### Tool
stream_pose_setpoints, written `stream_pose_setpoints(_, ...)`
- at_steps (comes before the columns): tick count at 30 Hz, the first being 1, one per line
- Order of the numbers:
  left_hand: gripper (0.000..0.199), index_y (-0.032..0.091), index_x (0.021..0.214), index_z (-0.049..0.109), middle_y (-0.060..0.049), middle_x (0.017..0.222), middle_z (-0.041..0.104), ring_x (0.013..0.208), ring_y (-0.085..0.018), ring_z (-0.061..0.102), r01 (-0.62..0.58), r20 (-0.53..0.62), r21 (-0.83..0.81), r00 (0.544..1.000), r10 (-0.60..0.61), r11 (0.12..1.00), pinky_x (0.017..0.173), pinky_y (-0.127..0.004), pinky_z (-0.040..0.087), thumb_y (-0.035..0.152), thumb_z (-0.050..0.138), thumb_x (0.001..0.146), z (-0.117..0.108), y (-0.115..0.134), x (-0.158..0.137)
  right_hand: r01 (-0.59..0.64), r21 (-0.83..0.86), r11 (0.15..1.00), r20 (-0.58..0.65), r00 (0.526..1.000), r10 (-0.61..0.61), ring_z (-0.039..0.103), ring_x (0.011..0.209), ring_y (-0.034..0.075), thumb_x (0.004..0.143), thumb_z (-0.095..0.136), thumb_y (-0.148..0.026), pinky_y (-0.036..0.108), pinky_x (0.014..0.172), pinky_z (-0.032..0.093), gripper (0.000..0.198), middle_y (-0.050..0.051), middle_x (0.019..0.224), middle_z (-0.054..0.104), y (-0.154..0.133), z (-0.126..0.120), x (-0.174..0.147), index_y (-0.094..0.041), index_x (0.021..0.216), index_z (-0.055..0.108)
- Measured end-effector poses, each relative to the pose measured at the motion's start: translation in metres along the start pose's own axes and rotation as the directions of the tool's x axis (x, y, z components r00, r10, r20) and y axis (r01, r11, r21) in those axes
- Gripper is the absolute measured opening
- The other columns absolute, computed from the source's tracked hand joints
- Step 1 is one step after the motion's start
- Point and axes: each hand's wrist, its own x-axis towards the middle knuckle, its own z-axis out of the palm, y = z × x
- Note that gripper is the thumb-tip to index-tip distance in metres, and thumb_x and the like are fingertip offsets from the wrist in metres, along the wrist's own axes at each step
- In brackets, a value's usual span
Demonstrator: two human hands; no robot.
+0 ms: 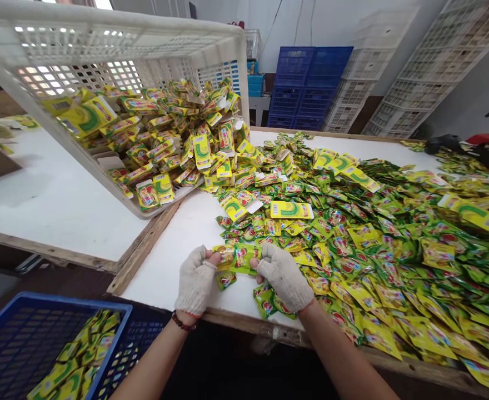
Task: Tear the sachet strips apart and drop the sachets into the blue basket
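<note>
Both my hands wear white knit gloves with the thumbs bare, and they meet over the front part of the white table. My left hand pinches a yellow candy packet by its left end. In my right hand is a green candy packet, held at its right edge. The two packets lie side by side between my hands; whether they are joined I cannot tell. Just beneath them a small green packet rests on the table. More green packets lie below my right hand.
A tilted white crate of small yellow boxes opens onto the table at left. Loose packets cover the right side. A blue basket holding yellow boxes stands low at left. Stacked blue crates are behind.
</note>
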Motion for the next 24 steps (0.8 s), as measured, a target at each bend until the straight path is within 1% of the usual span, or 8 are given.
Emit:
stream_pose_setpoints(3,0.033,0.016,0.081,0.049,0.003,0.069,0.057,0.060,-0.009,0.053,0.062,0.145,-0.125,0.988,-0.043,0.990,0.056,-0.021,0.045,0.039,0.069,0.067,0.008,0.006,-0.009,-0.032,-0.105,0.994,-0.037,0.999,0.028,0.046,0.041,0.007,0.076,0.053,-0.034,0.016,0.040,0.031,0.026,-0.007,0.047,0.046,-0.001,0.006,0.001,-0.019,0.066,0.035)
stream_pose_setpoints(6,0.036,0.017,0.085,0.047,0.004,0.067,0.056,0.057,-0.008,0.052,0.044,0.195,-0.077,0.980,-0.029,0.996,0.052,-0.019,0.043,0.037,0.071,0.066,0.013,0.008,-0.014,0.003,-0.163,0.987,-0.060,0.998,-0.013,0.049,0.045,0.008,0.077,0.053,-0.036,0.018,0.041,0.034,0.024,-0.005,0.052,0.047,0.003,0.007,0.001,-0.019,0.069,0.037)
stream_pose_setpoints(10,0.034,0.018,0.084,0.046,0.004,0.068,0.055,0.056,-0.008,0.049,-0.010,0.254,-0.015,0.967,0.014,1.000,0.050,-0.018,0.040,0.038,0.068,0.068,0.020,0.008,-0.012,0.127,-0.176,0.976,-0.097,0.985,-0.146,0.059,0.070,0.012,0.075,0.056,-0.036,0.021,0.058,0.046,0.031,0.003,0.083,0.061,0.004,0.000,0.003,-0.016,0.097,0.047)
stream_pose_setpoints(14,0.028,0.017,0.081,0.051,0.002,0.071,0.055,0.063,-0.011,0.051,-0.202,0.359,0.118,0.921,0.148,0.972,0.058,-0.022,0.041,0.044,0.058,0.076,0.033,0.022,0.013,-0.010,-0.123,0.992,-0.041,0.999,0.005,0.059,0.058,0.012,0.077,0.053,-0.036,0.021,0.049,0.044,0.033,0.002,0.076,0.061,0.000,-0.013,0.012,-0.016,0.102,0.050)
stream_pose_setpoints(17,0.035,0.018,0.080,0.051,-0.002,0.071,0.056,0.069,-0.016,0.054,-0.316,0.255,0.388,0.939,0.229,0.866,0.065,-0.028,0.041,0.053,0.044,0.082,0.047,0.037,0.058,-0.082,-0.096,0.992,-0.129,0.989,0.069,0.055,0.047,0.012,0.078,0.051,-0.037,0.019,0.040,0.036,0.035,-0.003,0.059,0.055,0.002,-0.017,0.018,-0.017,0.107,0.049)
stream_pose_setpoints(19,0.039,0.018,0.085,0.050,-0.007,0.080,0.059,0.080,-0.022,0.056,-0.248,0.110,0.549,0.968,0.226,0.798,0.072,-0.033,0.040,0.057,0.050,0.076,0.057,0.045,0.093,-0.059,-0.119,0.991,-0.163,0.986,0.039,0.054,0.047,0.012,0.078,0.050,-0.037,0.020,0.040,0.036,0.035,-0.003,0.059,0.055,0.007,-0.016,0.021,-0.017,0.107,0.049)
stream_pose_setpoints(21,0.048,0.018,0.089,0.048,-0.012,0.094,0.059,0.094,-0.029,0.055,-0.126,0.021,0.554,0.990,0.138,0.823,0.079,-0.037,0.038,0.052,0.067,0.062,0.067,0.048,0.124,-0.028,-0.139,0.990,-0.177,0.984,0.003,0.055,0.049,0.012,0.079,0.048,-0.036,0.021,0.043,0.038,0.032,-0.001,0.062,0.055,0.014,-0.014,0.023,-0.017,0.105,0.050)
stream_pose_setpoints(24,0.054,0.017,0.088,0.047,-0.013,0.096,0.059,0.096,-0.030,0.055,-0.023,0.044,0.432,0.999,0.004,0.902,0.080,-0.036,0.038,0.034,0.077,0.046,0.073,0.048,0.150,-0.006,-0.064,0.998,-0.202,0.979,-0.008,0.058,0.056,0.013,0.078,0.048,-0.033,0.022,0.047,0.043,0.030,0.001,0.068,0.057,0.020,-0.014,0.025,-0.018,0.104,0.050)
